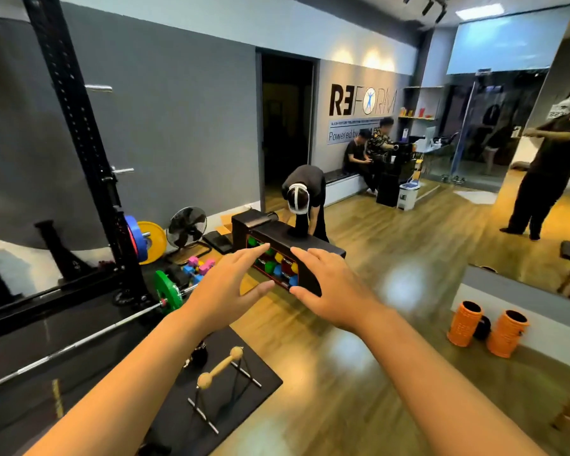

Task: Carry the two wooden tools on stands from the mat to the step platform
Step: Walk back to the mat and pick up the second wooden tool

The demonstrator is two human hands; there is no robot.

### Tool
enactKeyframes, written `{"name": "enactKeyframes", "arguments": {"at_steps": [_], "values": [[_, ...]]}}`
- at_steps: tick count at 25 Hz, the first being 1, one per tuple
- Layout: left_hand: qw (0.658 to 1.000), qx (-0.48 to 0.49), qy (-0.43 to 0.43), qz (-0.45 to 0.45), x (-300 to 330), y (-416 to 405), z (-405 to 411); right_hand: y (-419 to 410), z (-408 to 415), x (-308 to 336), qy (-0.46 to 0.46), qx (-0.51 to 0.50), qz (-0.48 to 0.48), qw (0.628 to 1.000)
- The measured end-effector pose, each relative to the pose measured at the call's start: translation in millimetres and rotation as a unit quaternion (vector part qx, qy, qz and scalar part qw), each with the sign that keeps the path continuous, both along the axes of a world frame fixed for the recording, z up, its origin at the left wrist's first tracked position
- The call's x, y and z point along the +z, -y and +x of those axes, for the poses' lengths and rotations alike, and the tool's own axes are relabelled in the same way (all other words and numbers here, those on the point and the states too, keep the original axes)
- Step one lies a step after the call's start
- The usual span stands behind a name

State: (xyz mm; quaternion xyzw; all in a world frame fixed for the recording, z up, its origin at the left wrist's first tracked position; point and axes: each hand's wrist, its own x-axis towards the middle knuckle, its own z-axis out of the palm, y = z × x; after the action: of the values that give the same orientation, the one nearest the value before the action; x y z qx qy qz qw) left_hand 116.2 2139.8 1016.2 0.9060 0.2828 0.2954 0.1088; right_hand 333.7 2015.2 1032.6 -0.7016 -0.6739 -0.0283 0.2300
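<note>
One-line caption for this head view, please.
Both hands, left and right, reach forward empty above a wooden tool on its stand on the black mat.

Bright indoor light; ceiling panel (474,10) upper right, wall spots (372,57) top centre. Glare on floor (405,284). Wide-angle bending at edges; slight softness throughout.
</note>
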Motion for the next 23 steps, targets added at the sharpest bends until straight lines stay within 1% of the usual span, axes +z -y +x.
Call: {"name": "enactKeyframes", "arguments": {"at_steps": [4,6,9,12,17,20,23], "values": [[0.999,0.021,0.024,-0.005,-10,-63,45,-85,49,-21,0.030,0.032,-0.006,0.999],[0.999,0.044,0.017,-0.016,-22,-90,64,-129,74,-31,0.041,0.063,-0.009,0.997],[0.996,0.091,-0.005,-0.007,-33,-120,86,-188,106,-38,0.052,0.110,0.000,0.993],[0.986,0.167,0.004,-0.024,-40,-145,103,-244,133,-42,0.054,0.175,-0.011,0.983],[0.964,0.260,0.038,-0.045,-73,-181,110,-333,142,-68,0.033,0.261,-0.029,0.964],[0.952,0.290,0.040,-0.084,-111,-207,104,-376,132,-106,0.007,0.309,-0.064,0.949],[0.939,0.315,0.022,-0.137,-153,-244,94,-417,118,-150,-0.020,0.346,-0.100,0.933]]}}
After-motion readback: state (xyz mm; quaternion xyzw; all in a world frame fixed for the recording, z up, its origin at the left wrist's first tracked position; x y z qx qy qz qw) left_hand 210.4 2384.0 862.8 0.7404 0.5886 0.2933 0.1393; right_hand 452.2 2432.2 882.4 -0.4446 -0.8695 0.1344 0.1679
